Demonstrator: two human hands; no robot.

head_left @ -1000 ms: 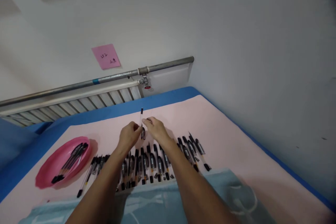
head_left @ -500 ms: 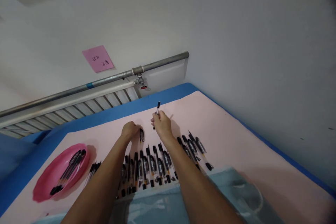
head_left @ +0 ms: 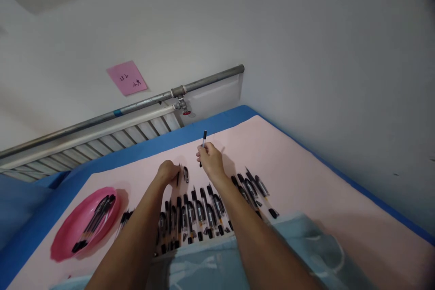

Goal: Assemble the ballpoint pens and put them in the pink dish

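Note:
My right hand (head_left: 211, 159) is closed around a slim pen barrel (head_left: 204, 137), clear with a black end, held upright above the pink sheet. To its left, my left hand (head_left: 167, 172) pinches a short, thin dark pen part (head_left: 178, 176); its exact kind is too small to make out. Just right of those fingers, a black pen cap (head_left: 186, 174) lies on the sheet. Nearer my body, several pen parts (head_left: 200, 210) lie in a row, with caps, barrels and small clips among them. My forearms hide part of the row.
A pink oval dish (head_left: 61, 235) at the left holds several black pens (head_left: 95, 222). The pink sheet (head_left: 251, 145) covers a blue table (head_left: 224, 117). Behind stand a radiator (head_left: 118, 138) and a metal pipe (head_left: 146, 103); a wall rises along the right edge.
My left fingers have moved slightly away from the pen cap, and a thin dark part now shows in them. The right hand holds the barrel nearly where it was.

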